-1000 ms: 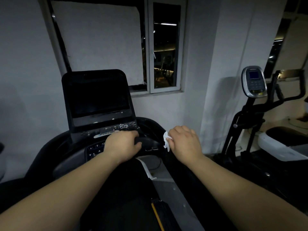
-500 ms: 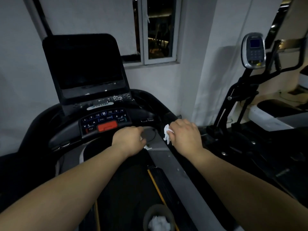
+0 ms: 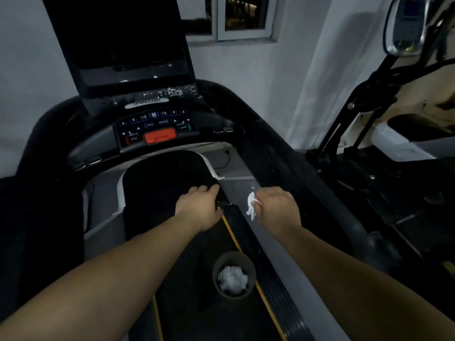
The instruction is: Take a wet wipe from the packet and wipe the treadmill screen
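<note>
Hands have dropped away from the console: right hand (image 3: 277, 207) pinches the crumpled wet wipe (image 3: 251, 205), left hand (image 3: 200, 205) loosely curled, empty-looking, over the belt. Treadmill screen (image 3: 118, 33) wiped, apparently; bin (image 3: 234, 274) below next.

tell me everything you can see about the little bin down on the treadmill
The bin is a small round container with dark, dull walls, material hard to tell in the dim light. It stands upright on the treadmill belt, near its right edge beside the yellow stripe. Its open top shows crumpled white wipes filling the inside. Neither hand touches it; both are further up the belt.
</note>
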